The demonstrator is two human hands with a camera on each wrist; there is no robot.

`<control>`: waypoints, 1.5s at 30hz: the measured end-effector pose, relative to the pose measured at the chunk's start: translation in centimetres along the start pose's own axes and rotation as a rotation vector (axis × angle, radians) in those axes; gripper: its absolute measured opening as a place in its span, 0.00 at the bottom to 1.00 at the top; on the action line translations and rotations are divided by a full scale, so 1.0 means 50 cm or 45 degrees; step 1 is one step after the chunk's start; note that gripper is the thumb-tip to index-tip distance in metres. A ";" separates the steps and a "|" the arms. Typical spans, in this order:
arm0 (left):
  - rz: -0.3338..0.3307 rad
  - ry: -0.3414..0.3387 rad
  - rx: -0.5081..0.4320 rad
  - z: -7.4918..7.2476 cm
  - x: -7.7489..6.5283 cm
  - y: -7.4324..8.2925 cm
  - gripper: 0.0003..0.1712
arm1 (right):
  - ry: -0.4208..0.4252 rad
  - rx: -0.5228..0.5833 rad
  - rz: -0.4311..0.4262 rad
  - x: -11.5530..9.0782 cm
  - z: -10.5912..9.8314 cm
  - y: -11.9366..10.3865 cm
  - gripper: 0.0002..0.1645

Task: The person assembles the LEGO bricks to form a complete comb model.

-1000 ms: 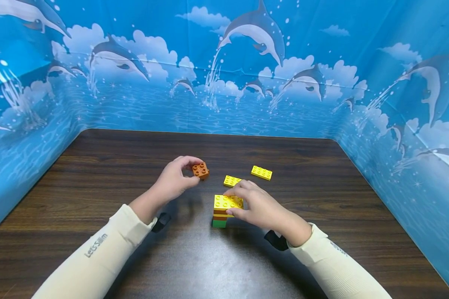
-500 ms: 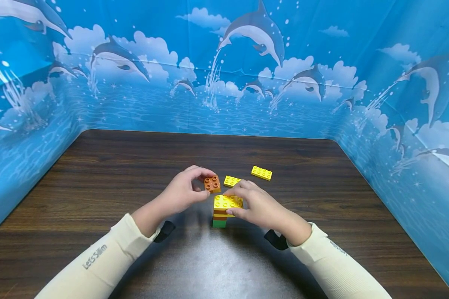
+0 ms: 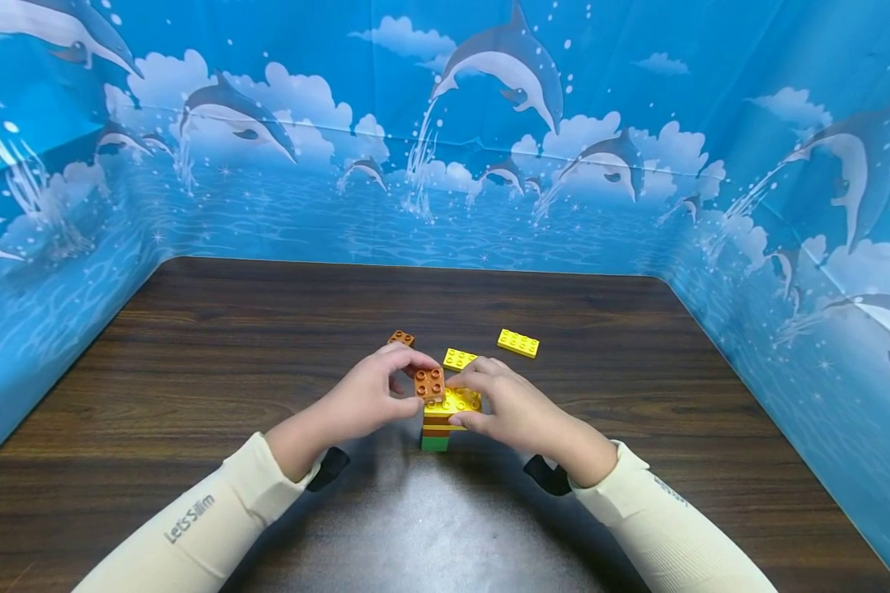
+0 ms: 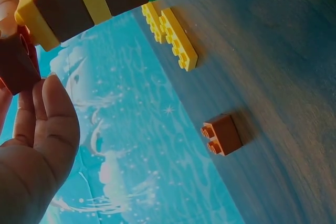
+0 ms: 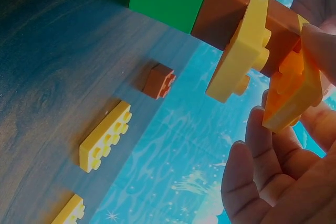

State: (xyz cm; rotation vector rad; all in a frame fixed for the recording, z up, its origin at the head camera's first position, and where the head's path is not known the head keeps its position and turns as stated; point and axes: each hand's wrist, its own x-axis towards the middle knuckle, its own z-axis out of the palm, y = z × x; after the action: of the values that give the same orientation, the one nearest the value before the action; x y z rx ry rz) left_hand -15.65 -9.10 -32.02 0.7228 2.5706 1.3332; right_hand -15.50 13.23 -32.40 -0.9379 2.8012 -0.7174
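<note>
A small stack stands mid-table: a green block (image 3: 434, 444) at the bottom, then brown bricks and yellow plates by turns, with a yellow plate (image 3: 460, 401) on top. My left hand (image 3: 367, 389) pinches an orange-brown two-by-two brick (image 3: 429, 385) over the left end of that top plate; whether the brick touches its studs I cannot tell. My right hand (image 3: 519, 412) grips the top plate's right end between thumb and fingers. In the right wrist view both yellow plates (image 5: 239, 51) stick out past the narrower brown bricks (image 5: 223, 11).
Behind the left hand lies another brown two-by-two brick (image 3: 401, 338). Two loose yellow plates, one nearer (image 3: 460, 358) and one farther back (image 3: 519, 342), lie behind the stack. A dolphin-print curtain (image 3: 415, 222) borders the dark wooden table (image 3: 230, 329).
My left hand has carried its orange-brown brick right and nearer, from left of the stack to over its top. The brown brick behind has come into view. My right hand stays put.
</note>
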 end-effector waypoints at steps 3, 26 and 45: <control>0.008 -0.015 0.001 0.002 0.000 0.001 0.25 | -0.001 -0.003 0.003 0.000 -0.001 0.000 0.28; 0.049 -0.095 0.041 0.002 0.008 0.005 0.23 | 0.003 0.006 -0.001 0.004 0.000 0.001 0.29; 0.024 -0.092 0.038 0.008 0.013 0.004 0.22 | 0.094 0.069 0.017 -0.003 0.002 -0.001 0.25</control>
State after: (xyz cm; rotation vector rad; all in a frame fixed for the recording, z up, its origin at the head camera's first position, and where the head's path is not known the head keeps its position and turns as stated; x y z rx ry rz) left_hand -16.01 -8.40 -32.06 0.7871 2.5387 1.2526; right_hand -15.34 13.26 -32.47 -0.9001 2.8323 -0.8388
